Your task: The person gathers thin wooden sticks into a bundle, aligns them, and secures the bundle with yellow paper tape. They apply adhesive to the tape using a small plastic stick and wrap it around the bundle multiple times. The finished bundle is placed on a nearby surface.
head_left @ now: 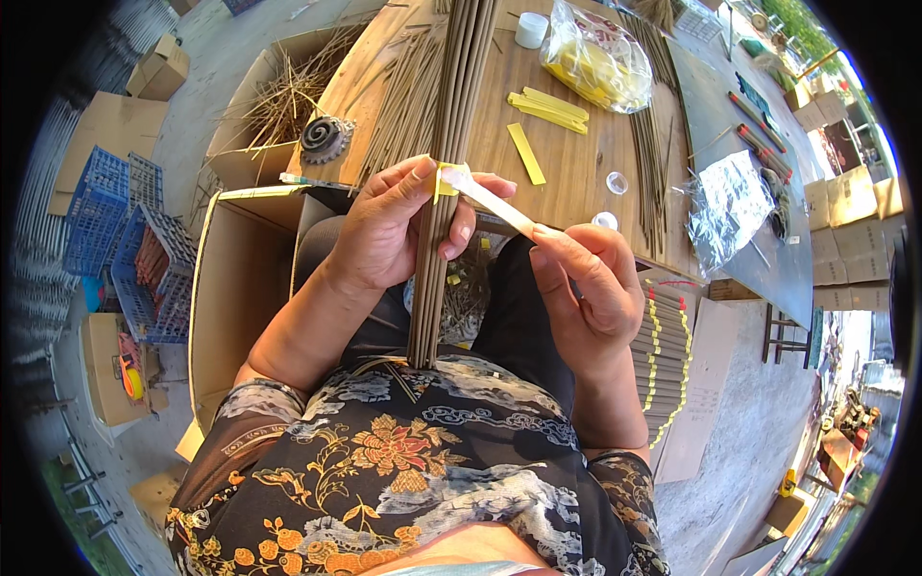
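Note:
My left hand [389, 226] grips a long bundle of thin brown sticks [451, 125] that runs from my lap up over the wooden table [586, 163]. A yellow paper strip [444, 180] lies around the bundle under my thumb. My right hand [591, 278] pinches the free end of a pale strip [495, 204] that stretches from the bundle to my fingers. Loose yellow strips [545, 108] and a single yellow strip [526, 154] lie on the table just beyond.
A clear bag of yellow strips [595, 60], a white cup [530, 29], small clear lids [617, 182] and loose sticks [651, 163] lie on the table. Banded stick bundles [663, 360] sit at my right. Cardboard boxes [240, 288] and blue crates [115, 230] stand left.

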Demonstrator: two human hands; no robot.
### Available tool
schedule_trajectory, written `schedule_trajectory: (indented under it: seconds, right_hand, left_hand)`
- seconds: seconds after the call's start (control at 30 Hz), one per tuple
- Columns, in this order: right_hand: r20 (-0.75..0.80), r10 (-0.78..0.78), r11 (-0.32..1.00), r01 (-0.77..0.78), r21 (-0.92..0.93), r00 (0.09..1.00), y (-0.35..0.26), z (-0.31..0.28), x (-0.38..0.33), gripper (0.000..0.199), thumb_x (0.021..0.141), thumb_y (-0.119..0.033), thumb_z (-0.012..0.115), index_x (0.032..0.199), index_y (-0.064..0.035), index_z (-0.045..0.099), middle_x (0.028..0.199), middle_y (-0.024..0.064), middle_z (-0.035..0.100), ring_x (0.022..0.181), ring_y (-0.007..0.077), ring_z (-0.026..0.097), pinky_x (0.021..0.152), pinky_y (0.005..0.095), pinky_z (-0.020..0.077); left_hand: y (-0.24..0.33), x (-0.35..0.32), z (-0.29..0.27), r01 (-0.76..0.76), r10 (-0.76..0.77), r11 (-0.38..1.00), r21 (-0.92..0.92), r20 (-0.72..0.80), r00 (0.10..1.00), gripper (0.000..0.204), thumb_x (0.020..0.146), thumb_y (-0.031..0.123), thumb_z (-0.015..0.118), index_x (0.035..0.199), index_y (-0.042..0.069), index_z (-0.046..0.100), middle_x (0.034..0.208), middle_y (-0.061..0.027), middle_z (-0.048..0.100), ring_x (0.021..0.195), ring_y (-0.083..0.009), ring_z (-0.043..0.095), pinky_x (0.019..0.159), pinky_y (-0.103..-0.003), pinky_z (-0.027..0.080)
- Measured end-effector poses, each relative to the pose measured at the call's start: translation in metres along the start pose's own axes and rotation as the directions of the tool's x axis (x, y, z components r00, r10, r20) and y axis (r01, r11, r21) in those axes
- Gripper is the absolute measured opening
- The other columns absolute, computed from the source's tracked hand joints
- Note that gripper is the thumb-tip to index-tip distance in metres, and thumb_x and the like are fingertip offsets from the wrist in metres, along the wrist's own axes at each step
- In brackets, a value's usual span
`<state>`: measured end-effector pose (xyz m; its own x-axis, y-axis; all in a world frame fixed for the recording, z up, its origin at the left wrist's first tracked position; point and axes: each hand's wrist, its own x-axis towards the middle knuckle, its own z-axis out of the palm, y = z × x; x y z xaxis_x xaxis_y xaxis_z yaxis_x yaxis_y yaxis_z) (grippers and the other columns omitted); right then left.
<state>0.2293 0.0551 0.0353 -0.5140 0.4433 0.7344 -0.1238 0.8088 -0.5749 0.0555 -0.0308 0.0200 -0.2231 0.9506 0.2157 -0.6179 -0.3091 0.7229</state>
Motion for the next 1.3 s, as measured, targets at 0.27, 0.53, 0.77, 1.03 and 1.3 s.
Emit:
schedule_trajectory:
  seconds: [0.27,0.53,0.77,1.03,1.3]
  right_hand:
    - [0.055,-0.030,0.999,0.032,-0.020,0.998,-0.003,-0.005,-0.003,0.021,0.071,0.006,0.066,0.090,-0.0002,0.064,0.080,0.0063,0.054,0.063,0.0124,0.050,0.053,0.0209,0.0394]
    - [0.004,-0.019,1.000,0.019,-0.017,1.000,-0.002,-0.002,0.001,0.023,0.068,0.005,0.067,0.089,-0.0007,0.064,0.076,0.0062,0.054,0.062,0.0152,0.051,0.053,0.0237,0.0410]
    - [0.038,0.013,0.999,-0.015,0.036,0.999,0.000,-0.005,-0.003,0.023,0.067,0.004,0.068,0.090,-0.0018,0.064,0.075,0.0058,0.054,0.061,0.0165,0.052,0.053,0.0241,0.0418]
    - [0.098,0.341,0.871,-0.353,0.343,0.935,0.000,-0.016,-0.008,0.016,0.076,0.002,0.063,0.091,-0.0010,0.062,0.080,0.0032,0.057,0.065,0.0093,0.052,0.056,0.0200,0.0415]
    - [-0.343,0.636,0.769,-0.604,0.208,0.691,0.099,-0.030,-0.057,0.015,0.084,-0.008,0.058,0.096,-0.0006,0.058,0.080,0.0007,0.054,0.072,0.0056,0.050,0.061,0.0187,0.0414]
  left_hand:
    - [0.000,-0.001,-0.003,0.022,-0.022,0.999,-0.029,-0.008,1.000,0.039,0.091,0.030,0.044,0.104,-0.005,0.052,0.110,-0.0361,0.046,0.061,-0.0132,0.055,0.048,-0.020,0.046]
    - [-0.001,-0.001,-0.003,0.033,-0.033,0.999,-0.031,0.000,0.999,0.039,0.091,0.031,0.044,0.104,-0.005,0.051,0.112,-0.0355,0.045,0.062,-0.0132,0.056,0.048,-0.020,0.046]
    - [-0.001,-0.001,-0.005,0.044,-0.045,0.998,-0.051,-0.010,0.999,0.041,0.091,0.031,0.043,0.105,-0.007,0.050,0.112,-0.0357,0.045,0.063,-0.0135,0.057,0.049,-0.020,0.047]
    - [-0.003,0.001,-0.001,0.044,-0.045,0.999,-0.010,-0.020,0.999,0.040,0.092,0.032,0.040,0.103,-0.005,0.050,0.112,-0.0347,0.045,0.061,-0.0119,0.054,0.048,-0.020,0.046]
    - [0.001,0.005,0.001,0.020,-0.013,0.986,0.163,-0.044,0.999,0.041,0.092,0.033,0.039,0.099,-0.005,0.051,0.110,-0.0311,0.048,0.057,-0.0079,0.045,0.047,-0.018,0.040]
